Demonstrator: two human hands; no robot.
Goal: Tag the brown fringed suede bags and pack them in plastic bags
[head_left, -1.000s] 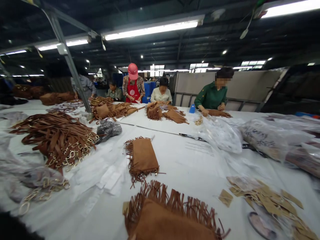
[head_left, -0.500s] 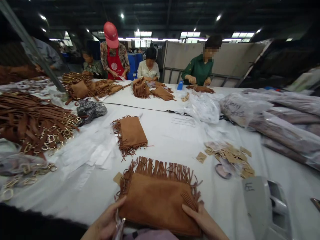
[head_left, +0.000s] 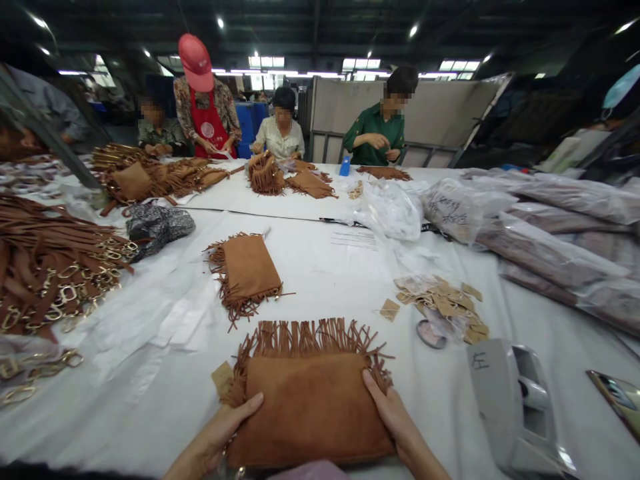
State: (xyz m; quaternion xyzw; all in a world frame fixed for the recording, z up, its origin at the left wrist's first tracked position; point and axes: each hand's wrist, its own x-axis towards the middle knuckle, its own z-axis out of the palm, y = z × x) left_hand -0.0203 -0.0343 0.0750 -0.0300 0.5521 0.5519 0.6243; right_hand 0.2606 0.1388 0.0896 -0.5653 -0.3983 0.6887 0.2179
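A brown fringed bag [head_left: 310, 407] lies in front of me, its fringe pointing away across the table. My left hand [head_left: 220, 427] is closed on its left side, thumb on top and fingers hidden underneath. On the right edge, my right hand [head_left: 395, 417] grips the bag the same way. A tan paper tag [head_left: 223, 380] sticks out at the bag's left side. Some metal shows beneath my left hand, too hidden to name. Farther up lies a second brown fringed bag [head_left: 253, 267].
Brown straps with gold clasps [head_left: 60, 267] pile up on the left. Tan tags [head_left: 445, 307], a grey tape dispenser [head_left: 510, 407] and a phone [head_left: 617, 403] are on the right. Plastic-wrapped bundles [head_left: 560, 247] lie beyond. Several people work across the table [head_left: 320, 287].
My right hand has moved up along the bag's right edge, and the bag sits flatter and straighter. The metal piece by my left hand is now mostly covered. The view has shifted right.
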